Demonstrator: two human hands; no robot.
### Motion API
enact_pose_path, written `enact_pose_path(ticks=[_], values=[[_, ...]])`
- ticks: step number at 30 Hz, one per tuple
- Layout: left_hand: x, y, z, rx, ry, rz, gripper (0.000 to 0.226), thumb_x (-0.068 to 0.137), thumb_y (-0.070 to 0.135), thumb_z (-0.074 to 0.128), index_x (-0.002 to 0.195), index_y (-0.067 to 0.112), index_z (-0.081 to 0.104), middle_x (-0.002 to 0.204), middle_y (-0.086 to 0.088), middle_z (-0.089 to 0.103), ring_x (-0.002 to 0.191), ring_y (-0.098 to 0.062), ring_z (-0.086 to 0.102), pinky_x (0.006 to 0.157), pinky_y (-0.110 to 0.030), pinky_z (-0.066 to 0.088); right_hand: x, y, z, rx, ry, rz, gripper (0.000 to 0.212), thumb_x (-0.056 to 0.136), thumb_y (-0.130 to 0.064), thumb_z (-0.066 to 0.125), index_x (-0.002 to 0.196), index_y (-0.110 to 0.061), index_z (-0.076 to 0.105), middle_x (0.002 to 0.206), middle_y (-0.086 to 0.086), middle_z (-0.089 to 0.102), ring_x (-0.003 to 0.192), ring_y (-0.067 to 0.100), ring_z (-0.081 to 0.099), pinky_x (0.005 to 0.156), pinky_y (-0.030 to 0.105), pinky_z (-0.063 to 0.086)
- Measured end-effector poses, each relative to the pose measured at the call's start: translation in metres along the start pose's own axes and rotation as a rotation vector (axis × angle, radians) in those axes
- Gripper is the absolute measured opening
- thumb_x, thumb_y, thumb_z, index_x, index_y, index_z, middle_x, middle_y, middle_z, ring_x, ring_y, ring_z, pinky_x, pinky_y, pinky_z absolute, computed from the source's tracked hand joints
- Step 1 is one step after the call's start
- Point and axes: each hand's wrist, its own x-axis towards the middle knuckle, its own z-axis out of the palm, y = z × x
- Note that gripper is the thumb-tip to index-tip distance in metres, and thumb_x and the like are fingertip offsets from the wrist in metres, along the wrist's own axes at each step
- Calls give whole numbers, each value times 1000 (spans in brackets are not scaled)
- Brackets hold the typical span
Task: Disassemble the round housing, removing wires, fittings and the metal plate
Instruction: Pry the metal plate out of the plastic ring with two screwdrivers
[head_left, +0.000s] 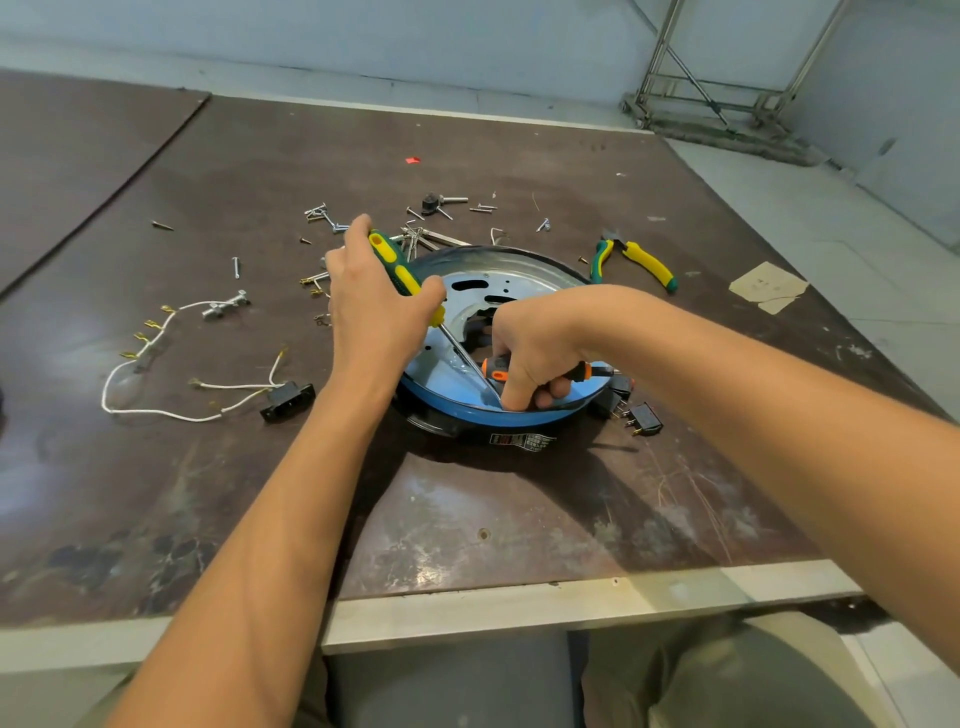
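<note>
The round housing (467, 410), black outside with a blue rim, lies at the middle of the table. A perforated metal plate (498, 283) sits inside it. My left hand (374, 301) grips a green-and-yellow screwdriver (397, 267), whose shaft slants down to the near inner rim. My right hand (530, 353) grips an orange-and-black screwdriver (496, 370) lying across the near edge of the plate. Both tips are hidden by the fingers of my right hand. Removed white wires (156, 364) with brass terminals lie to the left, one bundle joined to a black socket (288, 401).
Loose screws and metal clips (415, 223) are scattered behind the housing. Green-and-yellow pliers (636, 257) lie at the right rear. Small black switches (641, 418) sit by the housing's right side. A piece of cardboard (769, 286) lies near the table's right edge.
</note>
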Motion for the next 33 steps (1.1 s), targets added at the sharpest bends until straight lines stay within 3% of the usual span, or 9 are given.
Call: enact_pose_path(ticks=[5,11,19,22,25,27,30,33], values=[[-7,0,-5,14,24,2,86,82,29,74,153,14,28,137,-12,40,111,-24,49,97,-34,40,-5,-4,-1,-20,4,-12,11,85,-13,77,85,-7,68,51,-1,64,40,11,55,40,19,44],[-22,3,-7,-45,108,-10,79,81,23,70,149,12,32,132,-11,39,101,-29,55,94,-38,48,-11,1,3,22,41,-28,8,85,-14,77,89,-8,73,52,-2,63,45,13,56,41,20,44],[-32,1,-2,-144,194,11,77,82,18,68,150,11,31,121,-1,32,92,-18,50,79,-16,35,-22,8,0,142,20,-112,8,84,-12,78,81,-18,73,59,0,67,49,12,55,47,22,44],[-32,0,-2,-173,202,12,77,84,17,68,151,10,30,123,-1,33,94,-17,50,74,-3,35,-31,9,-6,127,86,-151,7,84,-10,75,79,-15,74,57,-3,68,46,8,55,43,17,43],[-33,3,-4,-202,200,34,78,85,18,70,152,10,30,128,-4,36,97,-15,50,74,5,33,-44,13,-15,137,176,-181,4,81,-11,74,79,-14,76,64,0,72,57,12,61,53,24,49],[-34,6,-6,-234,207,65,80,84,19,71,152,11,30,134,-8,40,104,-17,53,81,0,36,-53,20,-21,159,229,-183,5,80,-13,74,79,-16,78,67,0,74,60,13,63,57,28,51],[-36,10,-12,-336,192,107,83,84,23,74,154,16,29,136,-5,41,113,-27,60,99,-31,50,-69,50,-21,191,324,-161,8,82,-13,73,80,-18,79,67,-1,74,56,6,65,52,19,51],[-40,13,-18,-559,152,95,83,86,16,76,153,20,28,137,2,42,94,-29,73,88,-38,60,-81,94,-6,292,426,-79,5,81,-16,73,79,-15,78,63,6,72,54,12,62,46,20,47]])
